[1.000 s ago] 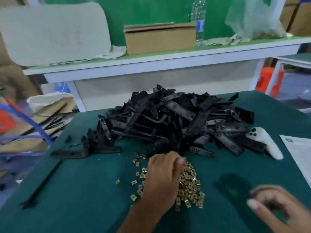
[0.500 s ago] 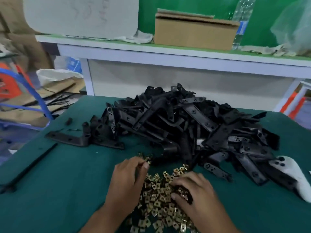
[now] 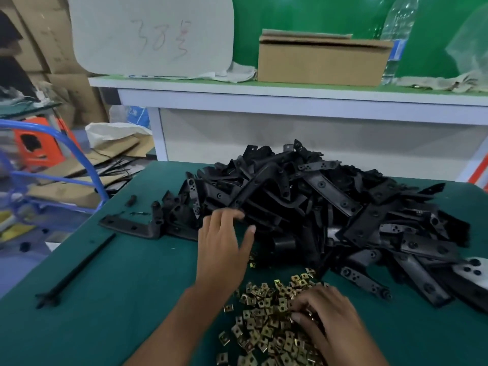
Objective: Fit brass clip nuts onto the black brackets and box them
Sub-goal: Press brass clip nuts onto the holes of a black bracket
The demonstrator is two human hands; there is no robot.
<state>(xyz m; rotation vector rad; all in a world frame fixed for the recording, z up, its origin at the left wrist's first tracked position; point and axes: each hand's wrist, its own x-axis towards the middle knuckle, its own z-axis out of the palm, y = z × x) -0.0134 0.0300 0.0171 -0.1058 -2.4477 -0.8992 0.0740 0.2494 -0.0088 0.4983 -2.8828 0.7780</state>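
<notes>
Green matting covers the bench, and behind it a shelf carries a cardboard box. A tangled heap of black brackets fills the far half of the bench, and the brass clip nuts lie scattered along the near edge.

The left hand reaches into the near side of the heap with fingers spread and thumb apart, touching a bracket but not closed on it. The right hand rests on the nuts with fingers curled down among them; whether it has pinched one I cannot tell.

The brackets look interlocked, so pulling one from low down could drag its neighbours along or slide part of the heap onto the nuts and bury them. A careless sweep of the right hand could flick the small, loose nuts off the near edge.
</notes>
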